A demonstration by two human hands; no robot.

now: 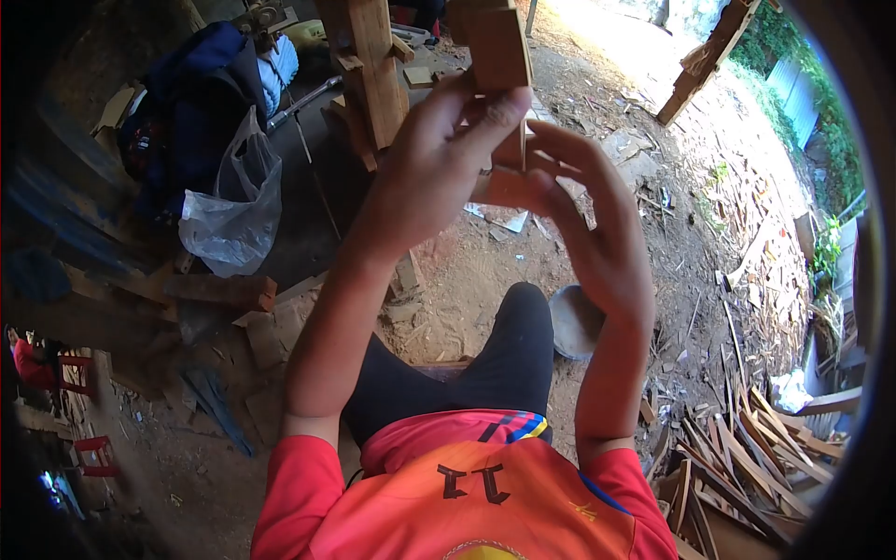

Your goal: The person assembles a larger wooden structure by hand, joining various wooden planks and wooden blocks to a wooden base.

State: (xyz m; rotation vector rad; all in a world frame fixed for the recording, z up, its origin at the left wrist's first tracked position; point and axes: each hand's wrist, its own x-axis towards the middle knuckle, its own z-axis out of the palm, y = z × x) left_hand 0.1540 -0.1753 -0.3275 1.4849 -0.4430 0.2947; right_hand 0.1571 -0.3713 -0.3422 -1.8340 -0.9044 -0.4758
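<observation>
My left hand [453, 154] is raised in front of me, its thumb and fingers closed on a flat, smooth wooden piece [500, 49]. The piece stands upright, its top end reaching the upper edge of the view. Lower down, my right hand [597, 219] curves in from the other side. Its thumb and fingertips close around the lower end of the same wooden piece, partly hiding it. Both forearms stretch forward over my lap.
A wooden post [371, 70] rises just beyond my left hand. A clear plastic bag [238, 210] hangs at the left beside dark cloth. A round grey basin [576, 322] sits by my right knee. Wood strips [747, 457] are heaped at the lower right.
</observation>
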